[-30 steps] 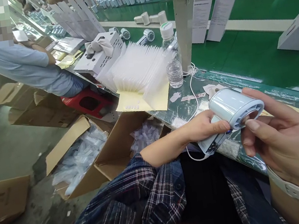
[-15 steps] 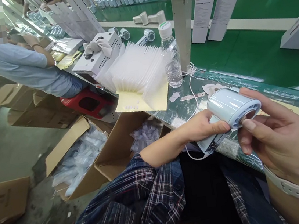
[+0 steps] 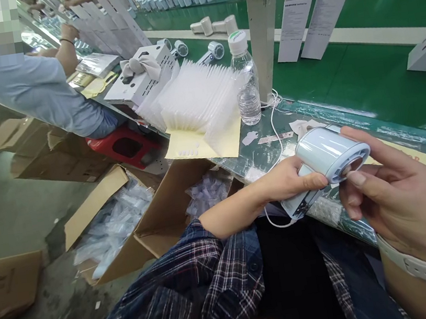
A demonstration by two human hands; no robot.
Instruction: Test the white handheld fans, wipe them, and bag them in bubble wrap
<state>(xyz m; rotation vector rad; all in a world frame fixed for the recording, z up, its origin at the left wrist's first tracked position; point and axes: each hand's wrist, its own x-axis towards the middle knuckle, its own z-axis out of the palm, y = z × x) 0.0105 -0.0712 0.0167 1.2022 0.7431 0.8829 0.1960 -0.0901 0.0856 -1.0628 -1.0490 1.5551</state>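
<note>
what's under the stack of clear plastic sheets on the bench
A yellow backing sheet lies under the clear plastic sheets, with small white pieces on its bare part. The rest is covered.

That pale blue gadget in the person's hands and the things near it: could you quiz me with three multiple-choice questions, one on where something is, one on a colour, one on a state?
1. Where does the water bottle stand?
A. on the floor among the cartons
B. on the bench beside the stack of clear bags
C. in a cardboard box

2. What colour is the conveyor belt?
A. green
B. red
C. black

3. How is the pale blue device held?
A. it lies on the bench untouched
B. by one hand only
C. by both hands, a fingertip at its round end

Answers:
1. B, the bottle stands upright just right of the bags.
2. A, the belt behind the bench is green.
3. C, the left hand grips its underside while the right hand has a fingertip at the opening.
</note>
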